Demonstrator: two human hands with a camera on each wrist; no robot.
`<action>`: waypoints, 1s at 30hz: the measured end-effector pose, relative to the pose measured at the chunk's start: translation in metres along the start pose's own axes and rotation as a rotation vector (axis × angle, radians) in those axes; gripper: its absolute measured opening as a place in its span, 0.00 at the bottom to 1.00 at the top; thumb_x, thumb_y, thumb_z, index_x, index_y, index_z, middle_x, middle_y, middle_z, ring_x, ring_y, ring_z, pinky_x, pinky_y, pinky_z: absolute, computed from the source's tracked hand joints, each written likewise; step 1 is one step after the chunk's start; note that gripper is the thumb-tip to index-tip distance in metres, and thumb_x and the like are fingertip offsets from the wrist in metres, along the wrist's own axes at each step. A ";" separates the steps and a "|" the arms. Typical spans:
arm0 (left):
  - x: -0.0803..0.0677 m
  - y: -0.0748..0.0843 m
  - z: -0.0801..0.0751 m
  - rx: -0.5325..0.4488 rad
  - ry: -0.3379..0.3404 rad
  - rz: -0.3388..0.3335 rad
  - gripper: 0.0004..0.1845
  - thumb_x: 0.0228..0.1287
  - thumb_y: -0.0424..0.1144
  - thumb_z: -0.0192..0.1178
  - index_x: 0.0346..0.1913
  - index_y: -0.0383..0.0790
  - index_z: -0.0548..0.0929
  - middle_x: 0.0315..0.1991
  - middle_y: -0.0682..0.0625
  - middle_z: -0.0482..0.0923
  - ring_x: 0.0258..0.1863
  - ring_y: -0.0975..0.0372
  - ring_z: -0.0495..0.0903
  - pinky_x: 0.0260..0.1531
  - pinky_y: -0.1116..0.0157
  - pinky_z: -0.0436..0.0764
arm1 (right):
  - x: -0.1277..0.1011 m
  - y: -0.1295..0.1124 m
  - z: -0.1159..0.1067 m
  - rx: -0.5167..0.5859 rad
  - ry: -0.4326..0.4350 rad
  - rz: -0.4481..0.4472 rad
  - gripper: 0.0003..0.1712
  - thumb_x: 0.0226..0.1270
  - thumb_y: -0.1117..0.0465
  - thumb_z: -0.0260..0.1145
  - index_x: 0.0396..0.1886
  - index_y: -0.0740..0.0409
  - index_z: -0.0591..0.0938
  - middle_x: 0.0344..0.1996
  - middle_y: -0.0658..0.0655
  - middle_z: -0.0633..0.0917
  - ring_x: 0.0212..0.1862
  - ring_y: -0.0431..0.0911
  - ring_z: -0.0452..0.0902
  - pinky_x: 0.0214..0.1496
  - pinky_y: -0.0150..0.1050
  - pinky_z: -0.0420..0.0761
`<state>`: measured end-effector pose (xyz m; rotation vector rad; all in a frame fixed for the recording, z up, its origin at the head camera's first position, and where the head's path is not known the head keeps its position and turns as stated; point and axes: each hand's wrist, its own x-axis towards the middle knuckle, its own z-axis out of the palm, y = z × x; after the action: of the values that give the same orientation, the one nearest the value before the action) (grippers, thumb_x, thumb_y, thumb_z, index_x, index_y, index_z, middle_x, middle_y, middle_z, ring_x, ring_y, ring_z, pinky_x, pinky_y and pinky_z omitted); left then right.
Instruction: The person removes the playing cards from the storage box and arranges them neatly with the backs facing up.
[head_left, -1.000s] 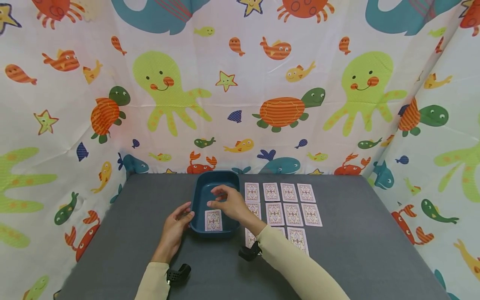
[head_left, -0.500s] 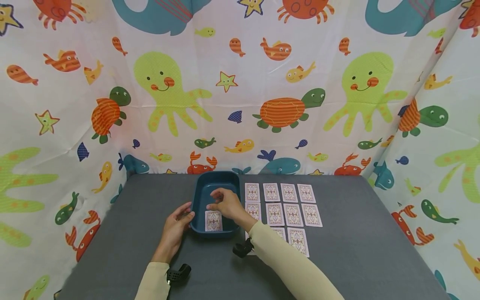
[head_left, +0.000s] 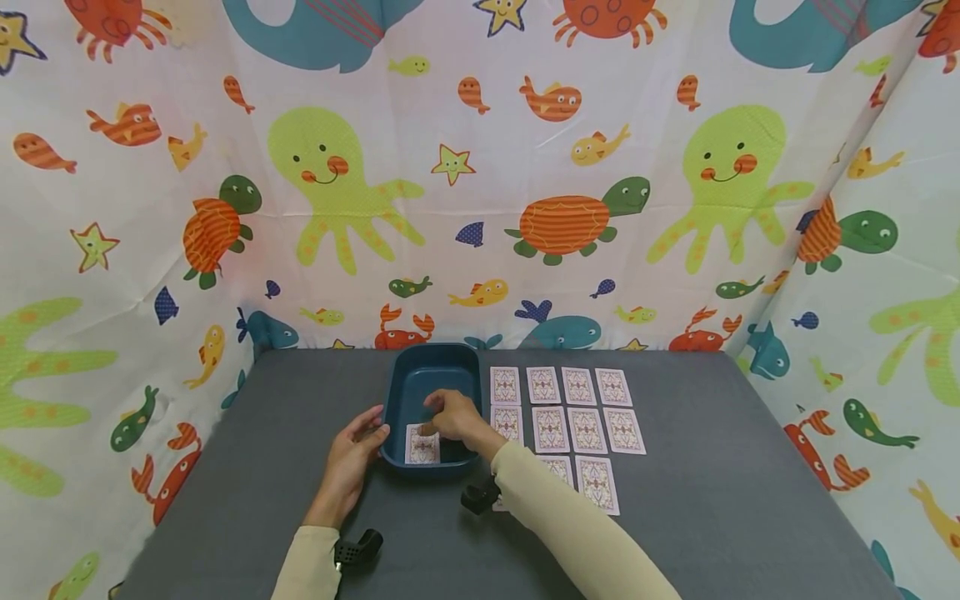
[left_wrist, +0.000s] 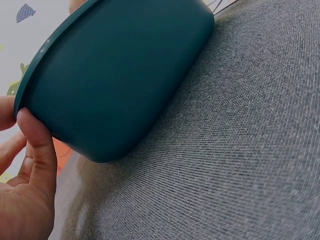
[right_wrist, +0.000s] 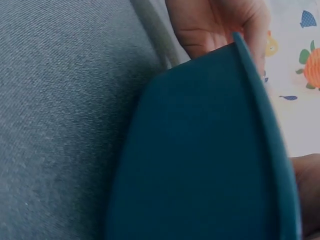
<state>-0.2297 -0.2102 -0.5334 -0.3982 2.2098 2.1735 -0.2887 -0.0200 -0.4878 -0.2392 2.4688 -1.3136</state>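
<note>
A dark teal rectangular tray point(head_left: 420, 379) stands on the grey cloth. One patterned playing card point(head_left: 421, 447) lies back up inside its near end. My left hand point(head_left: 348, 458) holds the tray's left rim. In the left wrist view, its thumb lies outside the tray wall point(left_wrist: 115, 75) and a finger is at the rim. My right hand point(head_left: 455, 419) reaches over the tray's right side, its thumb tip at the card's upper edge. A gap shows between thumb and index finger. In the right wrist view, the tray wall mostly hides this hand point(right_wrist: 307, 192).
Several matching cards point(head_left: 550, 429) lie back up in rows right of the tray. My right forearm point(head_left: 570, 517) covers part of the nearest row. A curtain point(head_left: 480, 183) with sea animals rises behind the grey table surface point(head_left: 690, 500) and along both sides.
My right hand has lowered toward me onto the card in the tray. The card has slid slightly left. My left hand has stayed at the rim.
</note>
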 end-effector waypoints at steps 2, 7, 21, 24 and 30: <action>0.000 0.000 0.000 0.000 -0.004 0.000 0.26 0.70 0.42 0.59 0.69 0.48 0.70 0.63 0.45 0.67 0.51 0.60 0.71 0.46 0.65 0.74 | 0.001 0.002 0.002 -0.005 -0.004 0.009 0.25 0.53 0.63 0.77 0.51 0.58 0.81 0.47 0.60 0.81 0.41 0.49 0.77 0.47 0.48 0.79; 0.000 -0.001 0.000 -0.002 -0.002 -0.005 0.25 0.70 0.41 0.59 0.69 0.49 0.71 0.62 0.45 0.68 0.52 0.59 0.71 0.47 0.64 0.74 | 0.005 0.006 0.007 -0.053 0.011 -0.007 0.26 0.50 0.63 0.78 0.50 0.57 0.81 0.47 0.60 0.81 0.41 0.49 0.78 0.47 0.47 0.79; 0.000 0.000 0.000 0.002 0.001 0.009 0.26 0.69 0.41 0.60 0.69 0.48 0.71 0.62 0.45 0.68 0.52 0.60 0.71 0.46 0.65 0.74 | 0.014 0.010 0.015 -0.257 0.058 -0.007 0.30 0.39 0.56 0.85 0.43 0.59 0.82 0.39 0.57 0.84 0.41 0.48 0.75 0.49 0.44 0.78; 0.000 -0.001 0.000 0.001 0.007 0.005 0.25 0.69 0.41 0.60 0.68 0.48 0.72 0.62 0.46 0.68 0.51 0.60 0.72 0.46 0.66 0.74 | 0.015 0.011 0.017 -0.283 0.080 -0.026 0.30 0.35 0.57 0.86 0.40 0.60 0.82 0.40 0.58 0.84 0.42 0.49 0.76 0.50 0.44 0.78; 0.000 -0.002 0.000 -0.007 0.011 0.006 0.24 0.69 0.40 0.60 0.67 0.48 0.73 0.61 0.45 0.69 0.51 0.60 0.72 0.46 0.65 0.74 | 0.019 0.015 0.020 -0.340 0.096 -0.086 0.27 0.31 0.57 0.87 0.30 0.58 0.81 0.33 0.56 0.81 0.38 0.48 0.74 0.44 0.41 0.76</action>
<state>-0.2299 -0.2099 -0.5351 -0.4045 2.2125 2.1879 -0.2986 -0.0324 -0.5145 -0.3750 2.7840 -0.9471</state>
